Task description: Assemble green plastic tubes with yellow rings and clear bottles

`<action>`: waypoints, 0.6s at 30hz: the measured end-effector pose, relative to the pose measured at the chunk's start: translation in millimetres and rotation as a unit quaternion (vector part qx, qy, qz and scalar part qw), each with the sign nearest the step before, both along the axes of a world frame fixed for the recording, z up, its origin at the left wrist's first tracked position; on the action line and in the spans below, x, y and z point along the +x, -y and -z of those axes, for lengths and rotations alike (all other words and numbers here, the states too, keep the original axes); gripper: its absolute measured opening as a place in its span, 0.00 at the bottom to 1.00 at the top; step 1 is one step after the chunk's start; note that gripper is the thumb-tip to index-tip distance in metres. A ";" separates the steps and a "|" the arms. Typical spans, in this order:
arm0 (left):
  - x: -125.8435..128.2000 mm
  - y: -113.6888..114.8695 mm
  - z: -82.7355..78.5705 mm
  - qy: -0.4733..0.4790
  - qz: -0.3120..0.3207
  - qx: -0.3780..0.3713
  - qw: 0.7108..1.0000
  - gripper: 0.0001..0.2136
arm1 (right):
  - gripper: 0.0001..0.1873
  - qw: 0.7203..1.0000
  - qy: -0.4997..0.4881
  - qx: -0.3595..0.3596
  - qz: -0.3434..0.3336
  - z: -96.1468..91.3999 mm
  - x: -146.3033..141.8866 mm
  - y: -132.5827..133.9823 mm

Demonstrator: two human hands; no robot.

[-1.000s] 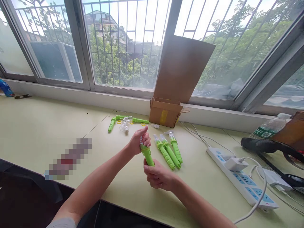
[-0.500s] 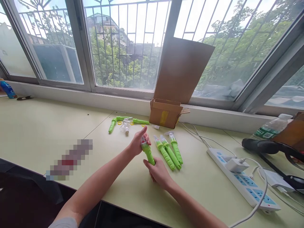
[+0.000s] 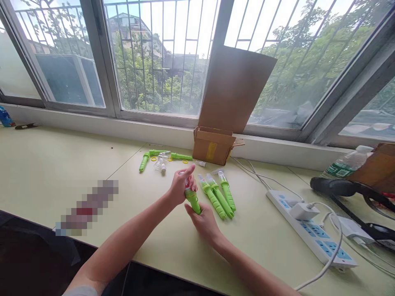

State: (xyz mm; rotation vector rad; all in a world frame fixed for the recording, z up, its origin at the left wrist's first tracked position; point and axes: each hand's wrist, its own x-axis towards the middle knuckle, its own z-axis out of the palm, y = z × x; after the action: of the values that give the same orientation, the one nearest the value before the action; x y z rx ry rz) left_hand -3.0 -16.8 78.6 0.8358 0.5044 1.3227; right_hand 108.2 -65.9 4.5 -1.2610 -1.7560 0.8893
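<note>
A green plastic handle with a clear top is held between both hands above the table. My left hand is closed around its clear upper end, thumb pointing up. Reddish bits show through the clear part. My right hand grips the lower end of the green handle. Just right of the hands lie three similar green handles with clear tops. Farther back are loose green handles, clear plastic pieces and yellow rings.
A small cardboard box stands against the window ledge. On the right lie a white power strip with cables, a plastic bottle and a black strapped object. A pixelated item is on the left.
The view has shifted slightly. My left hand has moved a little on the clear top, while my right hand keeps its hold on the green handle.
</note>
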 end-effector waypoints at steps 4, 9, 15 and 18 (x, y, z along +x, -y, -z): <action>-0.2 -0.5 -0.1 -0.005 0.005 -0.012 1.000 0.24 | 0.21 0.997 -0.046 -0.054 -0.032 1.0 -0.4 1.7; -1.3 -8.3 5.4 -0.030 -0.011 -0.011 0.999 0.24 | 0.19 0.992 -0.074 -0.099 -0.032 0.0 -1.8 2.3; -1.5 -11.1 10.8 -0.030 -0.018 0.010 0.999 0.24 | 0.17 0.965 -0.116 -0.229 -0.046 -7.3 -3.5 9.3; -1.6 -9.9 10.2 -0.020 -0.003 0.009 1.000 0.23 | 0.18 0.945 -0.138 -0.288 -0.065 -11.6 -4.3 14.0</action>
State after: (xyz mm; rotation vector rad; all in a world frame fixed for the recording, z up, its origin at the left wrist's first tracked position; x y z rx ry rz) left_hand -4.6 -6.9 68.4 0.8780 0.5266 1.3192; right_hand 104.0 -79.9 16.1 -1.2986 -1.4093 1.6562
